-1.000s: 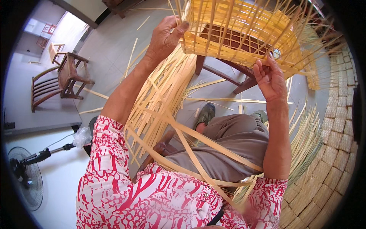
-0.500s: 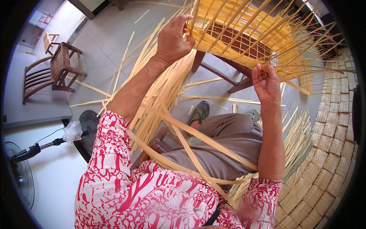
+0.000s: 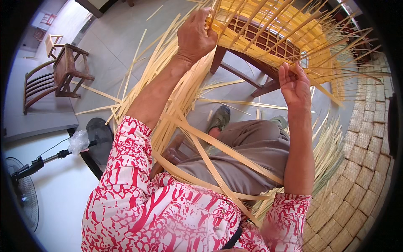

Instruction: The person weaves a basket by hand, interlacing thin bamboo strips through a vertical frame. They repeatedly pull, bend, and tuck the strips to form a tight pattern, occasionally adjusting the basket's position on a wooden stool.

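A partly woven yellow bamboo basket [image 3: 268, 17], with long upright splints sticking out, rests on a dark wooden stool [image 3: 231, 75]. My left hand [image 3: 196, 35] has its fingers curled round the basket's near left edge, partly hiding what is pinched there. At the lower right edge, my right hand [image 3: 296, 86] pinches a flat yellow strip that angles down past the basket's right end. Loose pale strips [image 3: 226, 168] lie across my lap, over grey trousers, and a large bundle of long strips [image 3: 168, 46] runs beneath my left arm.
A wooden chair [image 3: 69, 67] and a smaller stool [image 3: 53, 42] stand at the left. A black fan [image 3: 21, 193] is at lower left. Stacked woven squares [image 3: 357, 176] fill the right side. Scattered strips and a pale-green bundle [image 3: 323, 155] lie on the grey floor.
My left hand has moved right and slightly upward along the basket's edge, its back turned more toward me. My right hand stays pinched near the same spot, now slightly higher in view.
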Motion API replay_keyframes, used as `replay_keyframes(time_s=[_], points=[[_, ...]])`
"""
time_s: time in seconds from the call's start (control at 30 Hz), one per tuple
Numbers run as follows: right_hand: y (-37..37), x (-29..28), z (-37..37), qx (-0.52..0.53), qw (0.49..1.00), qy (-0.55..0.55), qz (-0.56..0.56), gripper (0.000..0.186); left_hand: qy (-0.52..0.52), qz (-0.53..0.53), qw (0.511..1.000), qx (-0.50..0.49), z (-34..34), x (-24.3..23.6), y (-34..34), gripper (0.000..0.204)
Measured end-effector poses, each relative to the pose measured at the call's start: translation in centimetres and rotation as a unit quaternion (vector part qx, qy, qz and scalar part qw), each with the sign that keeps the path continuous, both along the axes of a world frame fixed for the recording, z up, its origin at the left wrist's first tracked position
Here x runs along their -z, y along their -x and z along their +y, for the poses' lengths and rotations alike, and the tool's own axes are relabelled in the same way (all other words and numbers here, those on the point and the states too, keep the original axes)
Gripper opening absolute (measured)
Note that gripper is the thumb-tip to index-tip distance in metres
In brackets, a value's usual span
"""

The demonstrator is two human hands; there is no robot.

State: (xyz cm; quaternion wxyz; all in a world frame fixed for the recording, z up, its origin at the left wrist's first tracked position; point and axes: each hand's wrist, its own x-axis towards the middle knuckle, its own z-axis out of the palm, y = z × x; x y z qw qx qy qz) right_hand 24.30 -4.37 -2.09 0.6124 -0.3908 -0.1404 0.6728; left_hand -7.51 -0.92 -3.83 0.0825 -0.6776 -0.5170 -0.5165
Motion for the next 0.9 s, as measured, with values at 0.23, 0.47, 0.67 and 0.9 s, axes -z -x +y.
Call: replay_keyframes(time_s=[0.23,0.47,0.67,0.9], points=[[-0.8,0.0,-0.1,0.021,1.000,0.012,0.001,0.013,0.040,-0.038,0.997,0.055,-1.4,-1.6,0.7,0.044],[-0.3,-0.1,-0.3,0.032,0.999,0.022,-0.004,0.016,0.075,-0.024,0.993,0.087,0.2,-3.0,1.3,0.028],[0.7,-1.0,-0.6,0.061,0.997,0.021,-0.041,0.019,0.082,0.062,0.993,0.060,-0.3,-4.2,0.9,0.019],[0.7,-0.9,-0.5,0.076,0.996,0.029,-0.019,0.013,0.083,0.046,0.994,0.060,-0.4,-3.9,0.4,0.016]])
